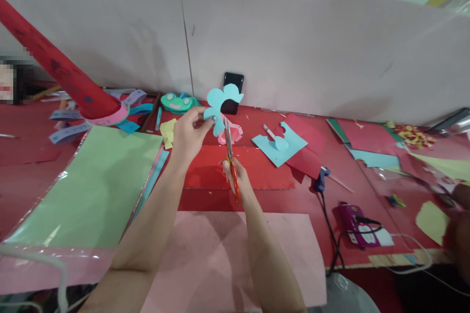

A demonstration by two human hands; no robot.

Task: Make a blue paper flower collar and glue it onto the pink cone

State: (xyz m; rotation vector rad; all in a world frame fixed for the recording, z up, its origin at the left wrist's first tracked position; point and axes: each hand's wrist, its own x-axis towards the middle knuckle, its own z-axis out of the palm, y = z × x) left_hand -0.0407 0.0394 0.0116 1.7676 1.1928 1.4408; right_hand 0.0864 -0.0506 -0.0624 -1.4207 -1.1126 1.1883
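Clamped in left fingers: one blue cutout. Clamped in right fingers: one pair of scissors. Beyond fingers: one phone. Rightward of fingers: one glue gun.

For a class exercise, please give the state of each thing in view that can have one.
Light-blue scalloped paper cutout: held up in the left hand.
Orange-handled metal scissors: gripped in the right hand, blade opening unclear.
Black rectangular phone: apparently leaning, partly covered.
Angular light-blue paper piece: lying down, edge notched.
Blue plastic glue gun: lying unheld.
Purple plastic power strip: red light lit.
Pale green paper sheet: inside clear plastic.
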